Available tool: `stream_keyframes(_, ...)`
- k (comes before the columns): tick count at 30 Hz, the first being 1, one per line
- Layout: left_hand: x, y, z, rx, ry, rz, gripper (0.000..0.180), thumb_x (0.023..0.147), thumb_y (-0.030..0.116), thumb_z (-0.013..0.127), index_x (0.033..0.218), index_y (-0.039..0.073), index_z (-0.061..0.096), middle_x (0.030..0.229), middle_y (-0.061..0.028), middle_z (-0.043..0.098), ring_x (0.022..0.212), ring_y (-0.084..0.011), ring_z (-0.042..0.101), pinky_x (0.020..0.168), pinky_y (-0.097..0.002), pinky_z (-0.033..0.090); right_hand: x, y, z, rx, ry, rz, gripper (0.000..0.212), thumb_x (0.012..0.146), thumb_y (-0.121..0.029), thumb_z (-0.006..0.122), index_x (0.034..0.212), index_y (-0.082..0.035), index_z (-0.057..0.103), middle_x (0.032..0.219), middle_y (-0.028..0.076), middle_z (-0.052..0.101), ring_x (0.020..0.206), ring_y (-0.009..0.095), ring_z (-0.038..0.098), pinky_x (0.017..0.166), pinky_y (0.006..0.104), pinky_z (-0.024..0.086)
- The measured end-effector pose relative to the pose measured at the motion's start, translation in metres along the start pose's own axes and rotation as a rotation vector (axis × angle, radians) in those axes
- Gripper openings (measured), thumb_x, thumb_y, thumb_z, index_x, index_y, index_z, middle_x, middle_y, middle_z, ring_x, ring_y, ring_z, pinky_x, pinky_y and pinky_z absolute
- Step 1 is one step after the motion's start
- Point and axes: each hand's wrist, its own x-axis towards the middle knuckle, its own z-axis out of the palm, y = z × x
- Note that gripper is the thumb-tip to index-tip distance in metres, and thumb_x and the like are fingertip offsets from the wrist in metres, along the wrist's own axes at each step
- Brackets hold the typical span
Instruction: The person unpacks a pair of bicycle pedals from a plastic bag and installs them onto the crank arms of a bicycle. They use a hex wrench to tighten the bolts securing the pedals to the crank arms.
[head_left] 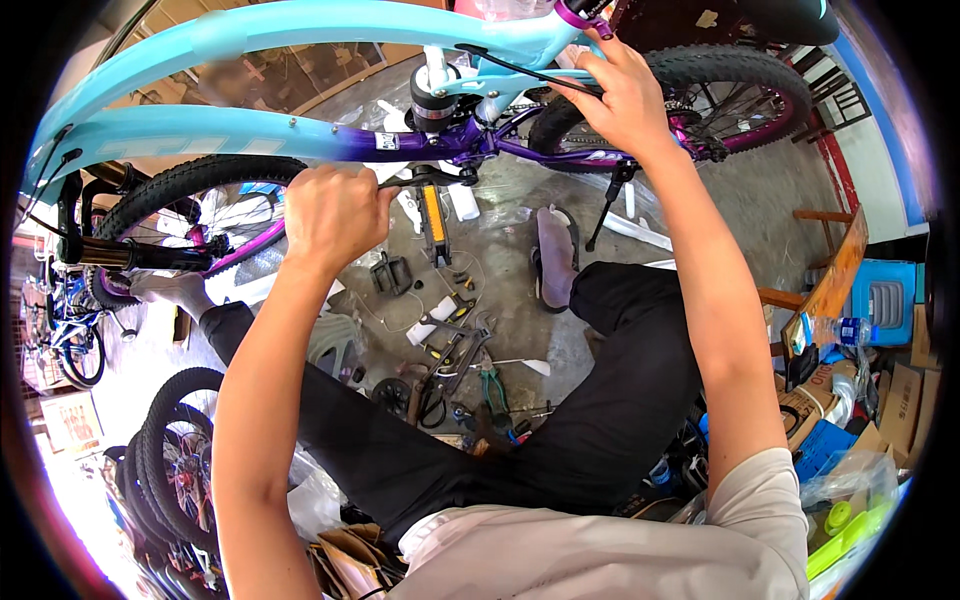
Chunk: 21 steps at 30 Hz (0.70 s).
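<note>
A bicycle with a light blue and purple frame [275,27] stands across the far side. My left hand [335,218] is closed in a fist just below the down tube, around the end of a dark metal bar [397,183]. That bar runs to the pedal [432,218], which has a yellow reflector and sits by the crank [460,177]; most of the bar is hidden in my fist. My right hand [625,95] grips the frame near the purple seat clamp [572,17], its fingertips partly behind the tube. A black cable passes beside those fingers.
Between my legs lie a loose pedal [391,273], pliers [493,388] and several wrenches. The kickstand [607,210] reaches toward the floor near my right foot. Spare wheels [180,455] stand at the left. A wooden stool [835,270], a blue crate [885,300] and cardboard lie right.
</note>
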Motion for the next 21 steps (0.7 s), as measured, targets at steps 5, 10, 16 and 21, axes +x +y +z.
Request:
stream_keyframes(5,-0.001,0.0,0.0,0.004,-0.043,-0.023,0.033,0.082,0.038,0.074,0.068,0.008,0.07,0.061,-0.0101,0.065,0.061,-0.0282,0.066,0.058,-0.0409,0.051,0.005,0.0,-0.009,0.088,-0.079,0.067,0.037,0.08,-0.04,0.081,0.097,-0.01,0.068,0.108,0.009,0.062,0.096,0.034,0.063,0.083,0.044,0.051)
stream_keyframes(10,-0.004,-0.002,0.004,-0.02,0.037,0.002,0.035,0.083,0.038,0.075,0.065,0.01,0.065,0.056,-0.0091,0.059,0.058,-0.0271,0.062,0.055,-0.0412,0.048,0.006,-0.002,-0.007,0.147,-0.047,0.125,0.036,0.079,-0.041,0.082,0.092,-0.012,0.066,0.103,0.005,0.062,0.094,0.031,0.063,0.081,0.0423,0.052)
stream_keyframes(16,-0.006,-0.003,0.007,-0.025,0.044,-0.012,0.036,0.083,0.039,0.075,0.064,0.011,0.063,0.055,-0.0077,0.056,0.057,-0.0267,0.061,0.054,-0.0411,0.047,0.001,0.004,0.0,0.006,0.0,0.025,0.041,0.076,-0.045,0.084,0.092,-0.012,0.068,0.102,0.006,0.061,0.094,0.032,0.063,0.08,0.0438,0.052)
stream_keyframes(21,-0.007,-0.005,0.009,-0.027,0.068,-0.009,0.037,0.083,0.04,0.075,0.063,0.011,0.061,0.055,-0.0067,0.056,0.057,-0.0265,0.06,0.054,-0.0412,0.047,0.004,0.0,-0.002,-0.04,-0.042,0.053,0.043,0.076,-0.049,0.083,0.088,-0.01,0.07,0.103,0.007,0.061,0.096,0.032,0.063,0.08,0.0438,0.052)
